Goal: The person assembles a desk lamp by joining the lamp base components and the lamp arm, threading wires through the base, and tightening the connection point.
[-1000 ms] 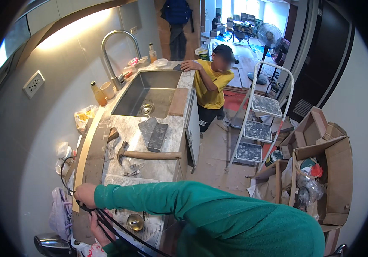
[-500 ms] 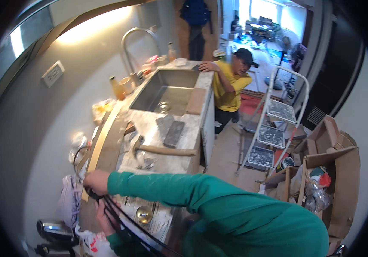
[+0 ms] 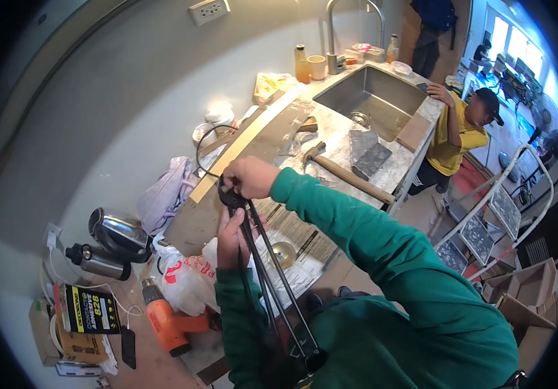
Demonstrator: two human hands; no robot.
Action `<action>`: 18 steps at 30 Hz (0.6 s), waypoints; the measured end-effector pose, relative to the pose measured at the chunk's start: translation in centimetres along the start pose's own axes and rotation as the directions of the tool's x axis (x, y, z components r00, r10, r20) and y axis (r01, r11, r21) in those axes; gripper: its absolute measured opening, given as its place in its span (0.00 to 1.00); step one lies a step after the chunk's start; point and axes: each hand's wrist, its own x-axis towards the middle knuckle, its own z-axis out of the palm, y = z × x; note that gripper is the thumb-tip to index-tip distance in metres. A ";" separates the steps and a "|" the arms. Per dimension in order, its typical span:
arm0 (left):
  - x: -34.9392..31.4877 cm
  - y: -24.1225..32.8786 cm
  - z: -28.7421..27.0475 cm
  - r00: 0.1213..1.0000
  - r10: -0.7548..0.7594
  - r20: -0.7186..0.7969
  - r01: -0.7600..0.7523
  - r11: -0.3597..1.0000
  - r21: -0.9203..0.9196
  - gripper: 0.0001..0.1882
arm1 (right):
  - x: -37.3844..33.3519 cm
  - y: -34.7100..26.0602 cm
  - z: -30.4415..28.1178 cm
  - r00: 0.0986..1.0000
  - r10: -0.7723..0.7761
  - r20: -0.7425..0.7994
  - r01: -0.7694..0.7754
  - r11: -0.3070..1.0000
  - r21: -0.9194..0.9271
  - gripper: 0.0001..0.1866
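Observation:
My right hand [image 3: 251, 177] pinches a dark, rounded piece at the top of a bundle of black cord [image 3: 267, 259]. Just below it, my left hand [image 3: 230, 235] is closed around the strands. They run down toward my body, where a black rounded end shows. A thin black loop also arcs from my right hand toward the wall, across a pale wooden strip [image 3: 246, 146]. Beneath my hands lies a brown board on the counter, with printed paper [image 3: 308, 243] and a round brass-coloured dish [image 3: 283, 255] beside it. What exactly the dark piece is, I cannot tell.
A hammer [image 3: 347, 174] and grey blocks [image 3: 371, 159] lie before the sink [image 3: 373, 97]. Left are a kettle [image 3: 120, 233], a steel bottle [image 3: 99, 260], a plastic bag [image 3: 191, 279] and an orange heat gun [image 3: 169, 321]. A person in yellow [image 3: 457, 136] crouches near a stepladder [image 3: 477, 233].
My view has swung left and down, bringing the heat gun and bottle into sight. Both hands still hold the cord, and its strands show more fully.

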 end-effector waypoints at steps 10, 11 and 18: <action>0.6 -0.6 -0.3 1.000 -0.027 -0.015 0.028 0.995 0.091 0.18 | -0.4 0.5 0.2 0.999 0.047 -0.005 -0.048 0.999 -0.018 0.12; 0.3 -0.1 -0.8 0.999 -0.033 0.002 0.032 0.996 0.083 0.18 | 0.0 0.0 1.2 0.994 0.092 -0.066 -0.097 0.993 -0.069 0.11; 0.4 0.0 1.1 0.999 -0.027 -0.035 0.032 0.991 0.131 0.13 | -0.1 1.4 0.8 0.997 -0.001 -0.076 0.000 1.000 -0.015 0.08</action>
